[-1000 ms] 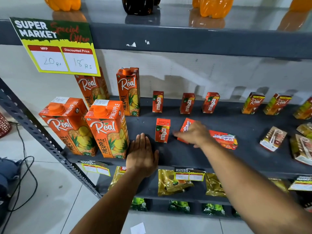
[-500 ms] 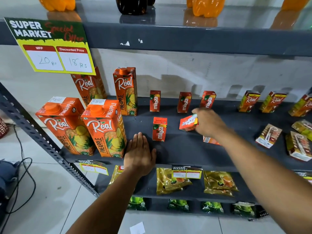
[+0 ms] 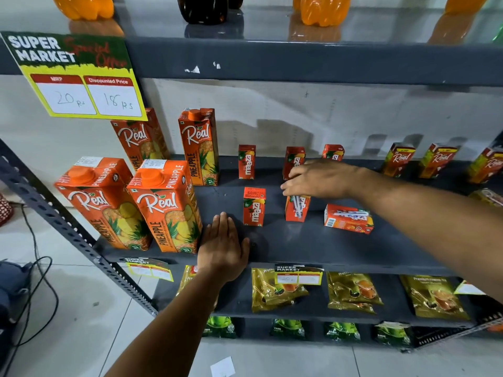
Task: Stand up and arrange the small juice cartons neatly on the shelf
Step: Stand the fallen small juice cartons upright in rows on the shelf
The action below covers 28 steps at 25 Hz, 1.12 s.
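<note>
Small red Maaza juice cartons stand on the dark grey shelf (image 3: 299, 246). Three are upright in the back row, one at the left (image 3: 247, 161), a second (image 3: 292, 159) and a third (image 3: 333, 152) both partly hidden by my right hand. In front, one carton (image 3: 254, 206) stands upright. Right of it a carton (image 3: 297, 210) stands with its straw side facing me, my right hand (image 3: 318, 178) gripping its top. Another carton (image 3: 348, 219) lies flat further right. My left hand (image 3: 221, 246) rests flat on the shelf's front.
Large Real pineapple cartons (image 3: 166, 205) stand at the shelf's left. Small Real cartons (image 3: 398, 160) line the back right. A price sign (image 3: 73, 74) hangs from the upper shelf, which carries bottles. Gold pouches (image 3: 353, 291) lie on the lower shelf. Cables (image 3: 40, 281) trail on the floor.
My right hand picked a fallen Maaza carton off the shelf, turned it and set it upright beside the front carton. The left hand stayed flat on the shelf.
</note>
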{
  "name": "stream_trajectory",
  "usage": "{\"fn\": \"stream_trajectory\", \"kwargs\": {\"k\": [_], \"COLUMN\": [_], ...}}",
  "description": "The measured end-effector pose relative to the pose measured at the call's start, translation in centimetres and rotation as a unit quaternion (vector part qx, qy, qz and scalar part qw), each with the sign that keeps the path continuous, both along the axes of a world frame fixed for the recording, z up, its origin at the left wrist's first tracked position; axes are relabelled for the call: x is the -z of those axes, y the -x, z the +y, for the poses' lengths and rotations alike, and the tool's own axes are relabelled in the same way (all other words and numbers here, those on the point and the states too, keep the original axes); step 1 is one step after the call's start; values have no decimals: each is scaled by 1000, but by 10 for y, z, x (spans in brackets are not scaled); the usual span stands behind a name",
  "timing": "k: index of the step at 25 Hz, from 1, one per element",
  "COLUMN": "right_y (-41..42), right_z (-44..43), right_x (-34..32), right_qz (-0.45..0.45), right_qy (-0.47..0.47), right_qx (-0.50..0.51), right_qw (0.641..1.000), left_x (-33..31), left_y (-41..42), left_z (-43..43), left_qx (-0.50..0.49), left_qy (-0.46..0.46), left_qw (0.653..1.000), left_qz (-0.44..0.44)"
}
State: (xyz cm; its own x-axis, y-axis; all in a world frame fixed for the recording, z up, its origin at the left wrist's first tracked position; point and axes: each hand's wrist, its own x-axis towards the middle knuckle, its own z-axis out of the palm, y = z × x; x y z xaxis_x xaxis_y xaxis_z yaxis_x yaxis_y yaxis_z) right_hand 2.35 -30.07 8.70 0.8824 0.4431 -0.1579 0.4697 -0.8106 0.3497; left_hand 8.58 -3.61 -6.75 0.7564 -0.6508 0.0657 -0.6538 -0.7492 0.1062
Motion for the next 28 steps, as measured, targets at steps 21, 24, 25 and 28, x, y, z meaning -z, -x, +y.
{"fn": "stream_trajectory", "kwargs": {"k": [21, 24, 25, 28], "right_y": [-7, 23, 38, 83], "right_z": [24, -16, -32, -66], "right_x": [-4, -12, -8, 25], "right_qz": [19, 74, 89, 128], "right_qy": [-202, -331, -339, -280], "right_qx": [438, 429, 439, 490], "right_qw": [876, 837, 827, 815], "left_x": [3, 1, 0, 3], "left_y": [-1, 2, 7, 50], "left_z": [2, 5, 8, 10], "left_qx": [-1, -2, -7, 36], "left_qy": [-1, 29, 56, 100], "left_qw": [1000, 1000, 998, 994], "left_qz": [-19, -10, -6, -24]}}
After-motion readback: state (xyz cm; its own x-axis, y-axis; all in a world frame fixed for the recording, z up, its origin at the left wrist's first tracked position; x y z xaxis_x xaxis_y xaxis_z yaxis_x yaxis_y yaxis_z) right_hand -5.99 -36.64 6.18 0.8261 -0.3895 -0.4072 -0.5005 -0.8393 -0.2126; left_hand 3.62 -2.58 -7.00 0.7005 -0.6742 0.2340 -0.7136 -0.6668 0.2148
